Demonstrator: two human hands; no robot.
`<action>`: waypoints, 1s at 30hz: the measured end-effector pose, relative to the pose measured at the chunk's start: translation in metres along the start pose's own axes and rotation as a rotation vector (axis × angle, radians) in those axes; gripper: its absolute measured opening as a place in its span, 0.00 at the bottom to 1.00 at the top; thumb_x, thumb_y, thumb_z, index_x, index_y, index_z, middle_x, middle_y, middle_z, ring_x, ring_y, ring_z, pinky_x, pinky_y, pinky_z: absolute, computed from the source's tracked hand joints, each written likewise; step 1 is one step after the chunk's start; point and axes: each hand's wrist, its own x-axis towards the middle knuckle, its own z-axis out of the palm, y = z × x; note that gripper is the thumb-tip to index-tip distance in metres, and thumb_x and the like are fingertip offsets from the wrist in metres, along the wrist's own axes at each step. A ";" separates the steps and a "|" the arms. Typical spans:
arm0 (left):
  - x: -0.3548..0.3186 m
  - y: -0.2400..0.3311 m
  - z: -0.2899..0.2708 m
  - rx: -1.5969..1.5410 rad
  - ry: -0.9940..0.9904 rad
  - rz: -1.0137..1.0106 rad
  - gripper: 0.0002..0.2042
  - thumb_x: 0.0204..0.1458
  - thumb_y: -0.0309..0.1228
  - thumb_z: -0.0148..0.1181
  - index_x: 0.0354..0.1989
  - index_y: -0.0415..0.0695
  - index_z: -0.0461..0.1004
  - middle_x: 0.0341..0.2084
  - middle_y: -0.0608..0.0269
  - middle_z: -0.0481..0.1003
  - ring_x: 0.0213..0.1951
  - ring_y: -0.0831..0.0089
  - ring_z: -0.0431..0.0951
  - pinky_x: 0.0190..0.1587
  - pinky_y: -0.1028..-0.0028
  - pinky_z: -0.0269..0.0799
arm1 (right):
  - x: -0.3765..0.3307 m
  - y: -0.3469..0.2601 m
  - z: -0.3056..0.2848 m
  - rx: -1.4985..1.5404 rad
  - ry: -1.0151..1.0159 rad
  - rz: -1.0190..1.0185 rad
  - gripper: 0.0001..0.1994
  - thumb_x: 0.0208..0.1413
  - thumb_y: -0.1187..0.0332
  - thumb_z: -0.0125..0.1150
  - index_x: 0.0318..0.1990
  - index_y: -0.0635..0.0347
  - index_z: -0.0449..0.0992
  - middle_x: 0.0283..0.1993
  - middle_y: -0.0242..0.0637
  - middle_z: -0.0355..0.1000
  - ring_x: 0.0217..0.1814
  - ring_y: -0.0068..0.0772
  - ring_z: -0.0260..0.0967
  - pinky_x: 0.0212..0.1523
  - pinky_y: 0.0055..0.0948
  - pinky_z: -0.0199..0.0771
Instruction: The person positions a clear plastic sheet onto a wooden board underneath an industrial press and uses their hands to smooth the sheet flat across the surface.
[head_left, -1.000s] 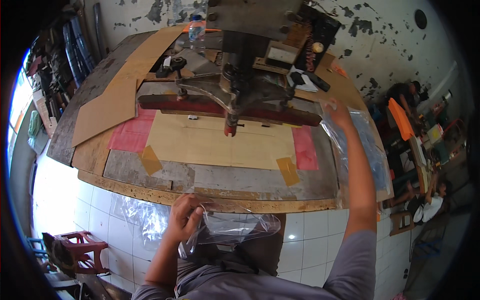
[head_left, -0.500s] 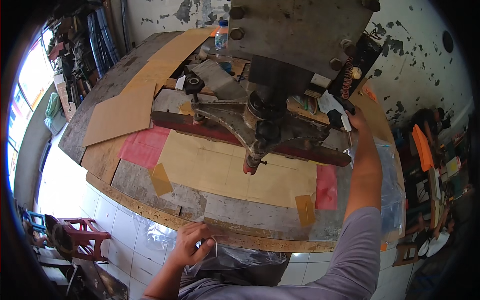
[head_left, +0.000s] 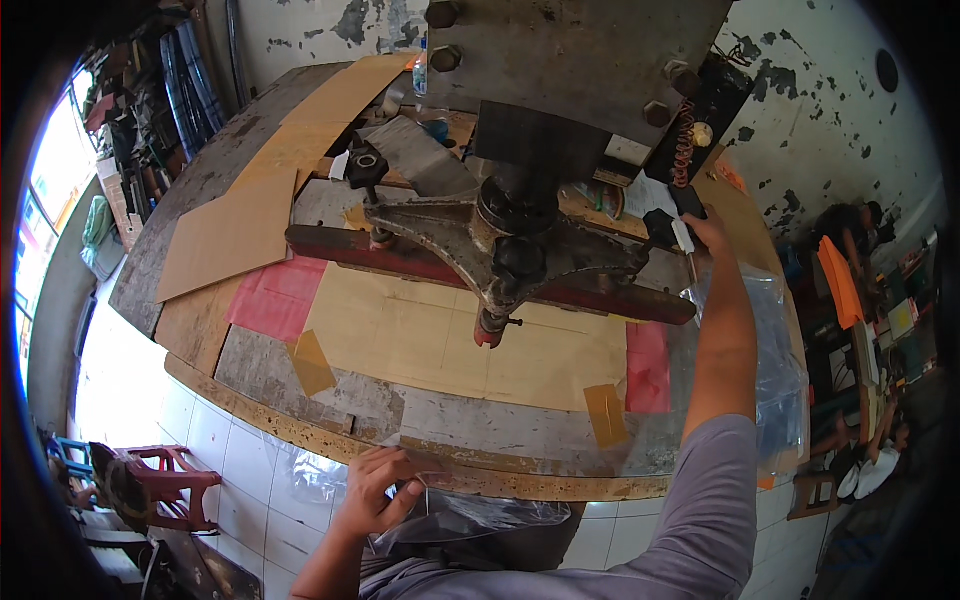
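Observation:
My left hand (head_left: 378, 488) is at the table's front edge, its fingers curled and closed on a thin clear plastic sheet (head_left: 470, 512) that hangs below the edge. At the far right, my right hand (head_left: 710, 232) reaches past the press, fingers closed around a small black oblong thing (head_left: 688, 203), whose kind I cannot make out. A white-handled tool (head_left: 683, 237) lies beside those fingers. Between my hands, under the red press bar (head_left: 600, 300), lies a cream sheet (head_left: 400, 335) with a pink piece (head_left: 275, 300) at its left and another pink piece (head_left: 648, 370) at its right.
The press head (head_left: 570, 60) looms over the table. Brown tape (head_left: 313, 362) marks the sheet's left corner, more tape (head_left: 604, 415) the right. Cardboard (head_left: 225, 240) covers the left side; clear plastic (head_left: 780, 380) lies at right. A red stool (head_left: 175, 485) stands left; people sit far right.
The whole view has shifted slightly. The black thing at my right hand shows more plainly beside the paper. My left hand stays at the table edge.

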 end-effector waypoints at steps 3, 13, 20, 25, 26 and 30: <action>0.001 0.000 0.000 -0.047 0.005 0.014 0.08 0.61 0.35 0.56 0.35 0.45 0.69 0.29 0.62 0.81 0.25 0.61 0.78 0.31 0.65 0.70 | 0.000 0.005 -0.002 0.025 0.019 0.003 0.50 0.38 0.51 0.72 0.70 0.64 0.62 0.66 0.55 0.69 0.66 0.50 0.69 0.65 0.38 0.68; 0.004 0.004 -0.001 -0.023 0.033 0.034 0.07 0.59 0.32 0.59 0.38 0.44 0.70 0.28 0.62 0.79 0.24 0.59 0.75 0.30 0.64 0.67 | 0.003 0.021 0.013 0.109 0.121 -0.077 0.47 0.40 0.53 0.74 0.69 0.66 0.64 0.63 0.58 0.70 0.64 0.51 0.71 0.63 0.40 0.70; 0.007 0.008 -0.002 -0.021 0.031 0.027 0.08 0.59 0.34 0.60 0.37 0.44 0.70 0.27 0.61 0.79 0.24 0.58 0.74 0.29 0.63 0.66 | -0.005 0.019 0.014 0.121 0.155 -0.114 0.46 0.41 0.54 0.76 0.68 0.66 0.65 0.62 0.58 0.71 0.63 0.51 0.72 0.62 0.40 0.71; -0.001 -0.002 0.003 -0.047 0.023 0.029 0.08 0.59 0.34 0.60 0.38 0.44 0.70 0.27 0.61 0.78 0.24 0.58 0.74 0.29 0.63 0.66 | -0.008 0.018 0.010 0.169 0.152 -0.103 0.45 0.42 0.56 0.76 0.68 0.66 0.64 0.62 0.57 0.71 0.62 0.50 0.72 0.62 0.39 0.71; -0.002 -0.002 0.002 -0.031 0.010 0.022 0.08 0.59 0.34 0.60 0.38 0.44 0.70 0.27 0.61 0.79 0.24 0.58 0.74 0.30 0.63 0.67 | -0.010 0.016 0.011 0.181 0.142 -0.098 0.45 0.42 0.56 0.76 0.68 0.66 0.64 0.61 0.57 0.72 0.62 0.50 0.72 0.62 0.39 0.71; 0.005 0.009 -0.003 -0.029 0.010 0.015 0.07 0.60 0.33 0.59 0.37 0.44 0.70 0.30 0.61 0.80 0.25 0.59 0.76 0.31 0.63 0.69 | -0.014 0.017 0.009 0.233 0.192 -0.166 0.45 0.43 0.58 0.77 0.69 0.65 0.63 0.67 0.57 0.66 0.68 0.51 0.66 0.67 0.41 0.65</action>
